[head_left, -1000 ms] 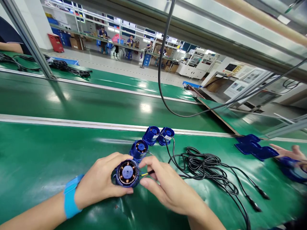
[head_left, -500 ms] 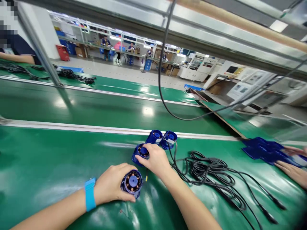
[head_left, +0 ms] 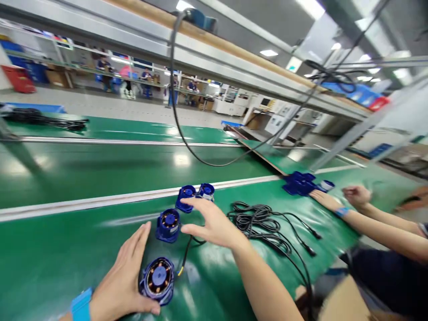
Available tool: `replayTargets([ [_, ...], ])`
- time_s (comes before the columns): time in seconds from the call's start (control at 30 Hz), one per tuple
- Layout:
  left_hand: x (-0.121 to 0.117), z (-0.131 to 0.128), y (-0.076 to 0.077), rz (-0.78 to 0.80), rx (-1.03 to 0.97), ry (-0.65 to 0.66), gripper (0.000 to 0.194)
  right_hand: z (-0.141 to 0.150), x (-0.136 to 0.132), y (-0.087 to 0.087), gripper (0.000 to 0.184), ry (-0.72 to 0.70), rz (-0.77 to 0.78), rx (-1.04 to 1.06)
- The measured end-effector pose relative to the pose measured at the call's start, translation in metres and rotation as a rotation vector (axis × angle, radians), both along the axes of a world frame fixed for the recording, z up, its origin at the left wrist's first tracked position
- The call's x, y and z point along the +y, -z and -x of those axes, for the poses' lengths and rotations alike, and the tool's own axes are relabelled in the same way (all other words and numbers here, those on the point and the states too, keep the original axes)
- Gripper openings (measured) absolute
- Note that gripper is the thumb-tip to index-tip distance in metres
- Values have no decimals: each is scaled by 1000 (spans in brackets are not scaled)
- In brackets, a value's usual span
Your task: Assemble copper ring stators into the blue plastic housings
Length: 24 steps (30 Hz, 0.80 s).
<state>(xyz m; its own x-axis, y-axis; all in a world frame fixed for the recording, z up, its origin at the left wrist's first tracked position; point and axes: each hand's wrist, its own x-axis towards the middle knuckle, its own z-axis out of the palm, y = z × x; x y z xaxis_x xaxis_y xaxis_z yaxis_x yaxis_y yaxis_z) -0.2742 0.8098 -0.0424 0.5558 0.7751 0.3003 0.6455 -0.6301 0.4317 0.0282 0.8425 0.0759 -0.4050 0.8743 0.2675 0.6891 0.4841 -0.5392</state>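
My left hand (head_left: 122, 272), a blue band on its wrist, is open beside the nearest blue motor housing (head_left: 158, 277). Its thumb lies along the lower edge of that housing, and the fingers stretch up past its left side; I cannot tell whether they touch it. Copper windings show in the housing's round top. My right hand (head_left: 212, 223) is open, thumb and fingers apart, just right of a second blue motor housing (head_left: 168, 224). Behind its fingertips stand two more, a left rear housing (head_left: 186, 196) and a right rear housing (head_left: 207, 191). A short black lead (head_left: 186, 256) with a yellow tip lies between my hands.
Coiled black cables (head_left: 259, 223) with plugs lie right of my right hand. Further right, a co-worker's hand (head_left: 324, 199) rests by several blue housings (head_left: 299, 183). A white rail (head_left: 100, 199) runs behind the motors, and a loose black cable (head_left: 214, 165) hangs ahead.
Both my hands have opened from around two motor housings, which now stand free on the green surface. The view has swung right, bringing the co-worker's arms further into sight.
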Motion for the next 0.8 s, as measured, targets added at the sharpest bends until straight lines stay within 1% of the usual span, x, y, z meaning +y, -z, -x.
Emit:
replayTargets([
  [0.03, 3, 1, 9, 12, 35, 12, 158, -26, -3, -10, 87, 19, 31, -26],
  [0.07, 6, 1, 17, 16, 67, 31, 157, -55, -6, -16, 105, 46, 86, -96],
  [0.1, 9, 1, 25, 14, 95, 47, 155, -85, -9, -18, 121, 91, 176, -191],
  [0.13, 13, 0, 30, 8, 121, 58, 152, -115, -12, -15, 136, 178, 298, -306],
  [0.17, 17, -1, 35, -1, 140, 65, 150, -143, -14, -8, 147, 289, 436, -427],
  [0.2, 22, -2, 37, -13, 154, 70, 149, -167, -16, 1, 154, 368, 563, -524],
  [0.23, 28, -3, 38, -29, 166, 68, 147, -186, -18, 11, 156, 394, 645, -583],
  [0.27, 35, -5, 37, -51, 173, 61, 146, -200, -21, 20, 156, 405, 694, -625],
  [0.3, 43, -7, 36, -75, 177, 51, 146, -210, -24, 29, 156, 404, 704, -655],
  [0.33, 52, -9, 33, -97, 181, 44, 145, -215, -28, 35, 155, 410, 682, -679],
  [0.4, 70, -15, 25, -110, 192, 40, 140, -217, -40, 43, 149, 483, 596, -717],
  [0.43, 80, -18, 20, -96, 202, 53, 137, -216, -47, 45, 142, 531, 547, -718],
  [0.5, 99, -25, 10, -33, 229, 118, 132, -212, -68, 46, 114, 607, 464, -688],
  [0.57, 116, -34, 2, 58, 265, 215, 134, -210, -96, 46, 86, 657, 425, -655],
  [0.6, 123, -39, -2, 104, 287, 266, 137, -211, -114, 45, 79, 676, 420, -628],
  [0.63, 129, -44, -5, 148, 312, 316, 138, -212, -132, 45, 75, 697, 419, -582],
  [0.7, 137, -56, -11, 214, 359, 399, 139, -217, -173, 43, 76, 760, 402, -417],
  [0.8, 142, -82, -22, 265, 379, 492, 133, -222, -230, 38, 74, 879, 326, -147],
])
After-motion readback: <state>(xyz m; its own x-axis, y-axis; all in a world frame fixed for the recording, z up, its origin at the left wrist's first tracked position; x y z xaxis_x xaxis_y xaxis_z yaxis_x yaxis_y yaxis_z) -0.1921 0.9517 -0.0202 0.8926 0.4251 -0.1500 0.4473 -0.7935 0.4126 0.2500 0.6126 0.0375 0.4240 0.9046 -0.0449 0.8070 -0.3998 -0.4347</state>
